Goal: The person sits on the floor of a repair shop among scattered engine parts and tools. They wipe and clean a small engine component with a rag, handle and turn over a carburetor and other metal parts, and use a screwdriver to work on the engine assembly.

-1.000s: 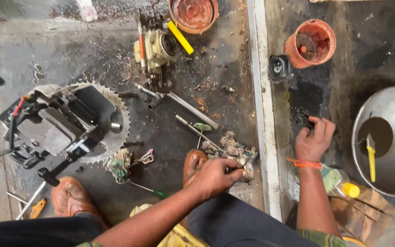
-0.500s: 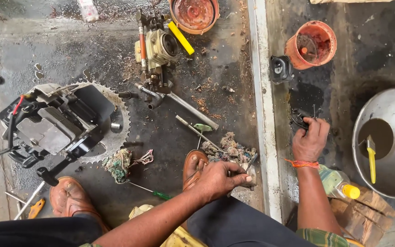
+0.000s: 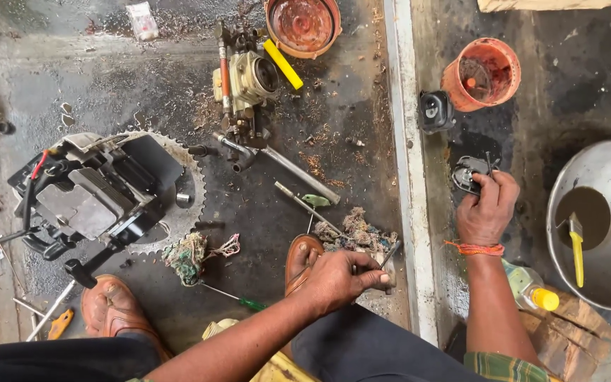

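My left hand (image 3: pixel 335 280) is closed around a thin metal tool (image 3: pixel 385 259), just in front of a pile of dirty cotton waste (image 3: pixel 353 232) and beside my sandalled foot (image 3: pixel 301 260). My right hand (image 3: pixel 487 209) is across the pale floor strip (image 3: pixel 410 177) and grips a small black metal part (image 3: pixel 467 172) with a thin pin sticking up from it. Both forearms reach in from the bottom edge.
A black engine block on a toothed sprocket (image 3: pixel 100 198) lies at the left. A carburettor (image 3: pixel 249 78), a long steel rod (image 3: pixel 298 173), an orange pot (image 3: pixel 481 74), a black cap (image 3: pixel 434 111), a metal basin with dark liquid and a brush (image 3: pixel 599 226), and a yellow-capped bottle (image 3: pixel 532 288) surround me.
My right hand has turned the black part so it now shows above my fingers. My left hand has barely shifted on its tool.
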